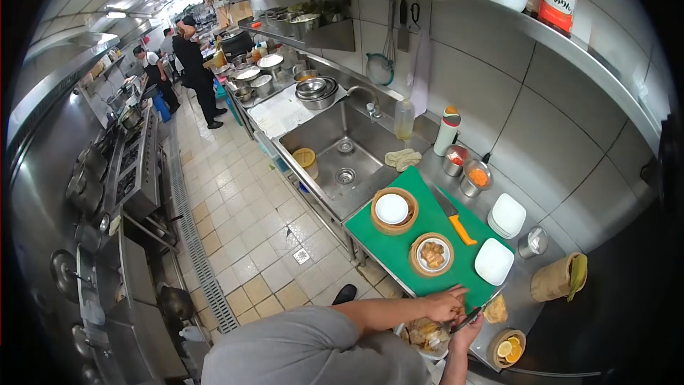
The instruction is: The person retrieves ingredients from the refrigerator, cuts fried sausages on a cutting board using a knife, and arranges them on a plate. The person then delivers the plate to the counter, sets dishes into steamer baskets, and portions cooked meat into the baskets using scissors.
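Note:
At the green board's [370, 232] front edge, my left hand [445, 304] has its fingers bent together over a small piece of food, too hidden to name. Close beside it, my right hand [467, 334] is closed round the dark handle of a bladed tool [490, 300], whose blade points up and right. Below my hands a bowl [427, 336] holds brownish food scraps. A tan food piece [495, 309] lies right of the blade. On the board are a steamer with browned chunks [432, 254], a steamer with a white dish [392, 209], and an orange-handled knife [462, 230].
White square dishes [494, 262] and metal cups of chopped food [476, 177] stand right of the board. Citrus slices [509, 349] fill a basket at lower right. A sink [335, 146] lies beyond. Other people [196, 68] stand far back in the aisle.

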Tool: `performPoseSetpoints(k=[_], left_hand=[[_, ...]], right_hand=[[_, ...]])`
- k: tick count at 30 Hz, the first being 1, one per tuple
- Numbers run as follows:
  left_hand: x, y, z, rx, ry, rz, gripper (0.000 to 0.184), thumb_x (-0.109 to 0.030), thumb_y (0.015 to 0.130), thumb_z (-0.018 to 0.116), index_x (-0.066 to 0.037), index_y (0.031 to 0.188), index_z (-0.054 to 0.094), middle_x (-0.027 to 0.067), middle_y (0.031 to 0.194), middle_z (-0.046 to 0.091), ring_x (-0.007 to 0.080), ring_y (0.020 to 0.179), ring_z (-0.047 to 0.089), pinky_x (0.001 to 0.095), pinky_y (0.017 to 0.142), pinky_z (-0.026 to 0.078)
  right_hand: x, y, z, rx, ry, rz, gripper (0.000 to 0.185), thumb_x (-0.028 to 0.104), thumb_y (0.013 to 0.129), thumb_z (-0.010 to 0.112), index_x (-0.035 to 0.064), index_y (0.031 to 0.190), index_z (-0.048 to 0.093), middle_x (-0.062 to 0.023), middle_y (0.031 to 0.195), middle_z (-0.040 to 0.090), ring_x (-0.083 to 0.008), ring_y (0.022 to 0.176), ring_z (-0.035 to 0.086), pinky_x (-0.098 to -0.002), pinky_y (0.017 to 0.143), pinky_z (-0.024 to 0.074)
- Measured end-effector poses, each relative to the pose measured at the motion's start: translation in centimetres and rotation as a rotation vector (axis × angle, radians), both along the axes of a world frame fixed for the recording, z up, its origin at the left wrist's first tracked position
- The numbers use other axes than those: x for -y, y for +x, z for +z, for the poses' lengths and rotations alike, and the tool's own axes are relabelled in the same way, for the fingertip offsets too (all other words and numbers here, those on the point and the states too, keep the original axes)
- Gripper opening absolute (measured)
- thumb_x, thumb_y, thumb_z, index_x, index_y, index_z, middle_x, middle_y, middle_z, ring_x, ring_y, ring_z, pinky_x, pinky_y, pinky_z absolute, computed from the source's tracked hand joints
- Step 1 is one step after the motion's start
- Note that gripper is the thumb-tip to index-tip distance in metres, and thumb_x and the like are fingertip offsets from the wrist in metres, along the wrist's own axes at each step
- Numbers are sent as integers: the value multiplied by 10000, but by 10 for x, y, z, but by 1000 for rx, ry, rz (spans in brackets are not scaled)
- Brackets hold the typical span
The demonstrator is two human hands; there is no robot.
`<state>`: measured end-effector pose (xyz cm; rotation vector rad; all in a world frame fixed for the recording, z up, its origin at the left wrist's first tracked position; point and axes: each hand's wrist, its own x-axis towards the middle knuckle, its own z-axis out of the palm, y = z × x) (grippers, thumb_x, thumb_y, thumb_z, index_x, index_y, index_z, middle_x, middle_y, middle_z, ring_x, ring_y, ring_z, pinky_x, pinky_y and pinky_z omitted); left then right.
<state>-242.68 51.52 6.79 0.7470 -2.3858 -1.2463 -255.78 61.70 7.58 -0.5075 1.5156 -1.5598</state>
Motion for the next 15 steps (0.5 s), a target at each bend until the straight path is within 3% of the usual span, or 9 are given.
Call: performPoseSetpoints(k=[5,10,14,15], left_hand=[[8,2,-5,-34,47,-50,178,-186,887,665,-52,989,721,304,1656,268,487,1555,192,547,1265,216],[9,3,5,-14,59,-55,181,-163,901,654,-47,1033,700,289,1664,270,470,1568,175,552,1263,205],[-9,15,22,-263,204,-21,156,-98,949,597,-50,1072,682,209,1679,304,405,1591,146,533,1266,200],[-14,14,25,-337,218,31,93,-102,960,579,-65,981,662,177,1442,493,386,1568,229,530,1281,153]], right_hand=[[6,-6,10,-41,-161,129,442,-82,913,603,104,1281,443,11,710,518,-108,566,553,-241,490,452],[12,0,18,-219,-173,108,496,-66,895,638,47,1333,435,74,723,467,-39,598,515,-200,527,403],[13,7,34,-191,-203,122,500,-81,883,628,57,1326,442,63,754,449,-49,594,508,-209,512,407],[15,6,30,-144,-220,134,509,-87,878,637,61,1325,444,59,778,454,-55,590,508,-210,510,411]])
